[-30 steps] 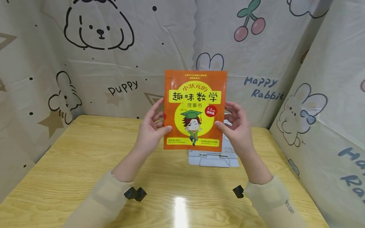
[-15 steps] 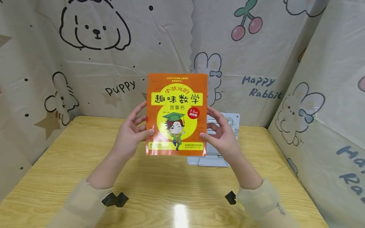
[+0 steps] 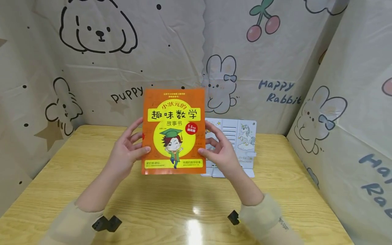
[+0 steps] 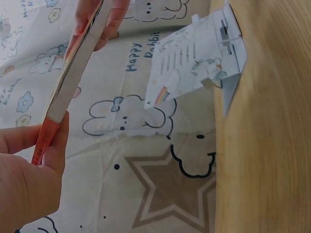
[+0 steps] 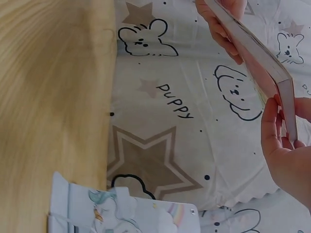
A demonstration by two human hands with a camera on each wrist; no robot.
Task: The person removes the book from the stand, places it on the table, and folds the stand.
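Observation:
An orange book (image 3: 174, 136) with yellow panels and a cartoon child in a green graduation cap is held up above the table, its cover facing the head camera. My left hand (image 3: 127, 151) grips its left edge, thumb on the cover and fingers behind. On the opposite edge my right hand (image 3: 218, 149) pinches it the same way. Both wrist views show the book edge-on, in the left wrist view as a thick pale block of pages (image 4: 73, 73). Behind the right hand stands a white book stand (image 3: 228, 136) with unicorn drawings, partly hidden by book and hand.
A wooden table (image 3: 92, 170) lies beneath, with a bright light reflection near its front. Printed cloth (image 3: 171, 44) with puppy and rabbit drawings hangs behind and along both sides. The stand's lower ledge (image 4: 235, 63) rests on the table.
Both hands have carried the book left and somewhat down, uncovering more of the book stand. The grip on both edges stays the same. The head view has shifted slightly.

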